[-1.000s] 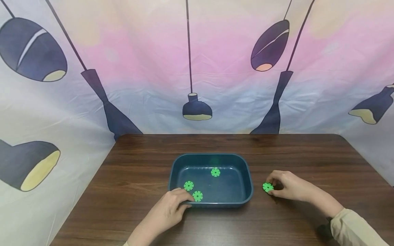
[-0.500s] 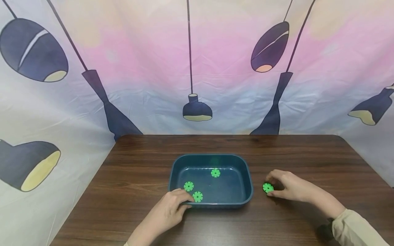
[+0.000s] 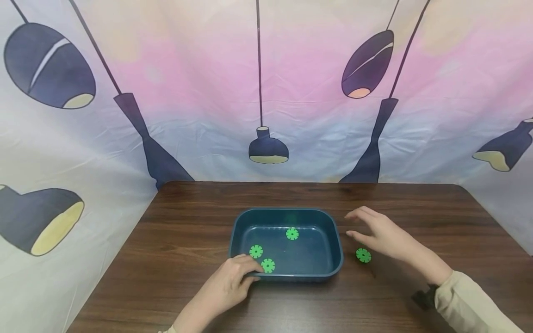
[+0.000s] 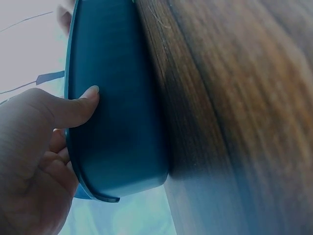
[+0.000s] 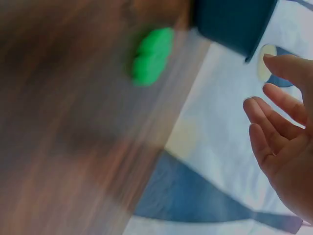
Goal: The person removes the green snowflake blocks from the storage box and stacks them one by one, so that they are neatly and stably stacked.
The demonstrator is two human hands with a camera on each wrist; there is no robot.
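Observation:
A dark teal rectangular tub (image 3: 308,276) stands on the table. My left hand (image 3: 226,282) grips its near-left rim; in the left wrist view the thumb (image 4: 80,107) presses the outer wall and the other fingers reach over the rim. Inside the tub lie three green notched discs, one toward the back (image 3: 292,234), one at the left (image 3: 256,251) and one by my left fingertips (image 3: 268,265). Another green notched disc (image 3: 363,255) lies flat on the table right of the tub. Above it hovers my right hand (image 3: 385,233), thumb and fingers apart, holding nothing.
The brown wood-grain table (image 3: 187,222) extends around the tub on all sides. A cloth backdrop (image 3: 200,92) printed with hanging lamps closes off the back and both sides. A dark object (image 3: 424,298) sits at the right wrist by the sleeve.
My right hand has let go of the green notched disc right of the tub and lifted up and away from it. My left hand keeps its hold on the rim.

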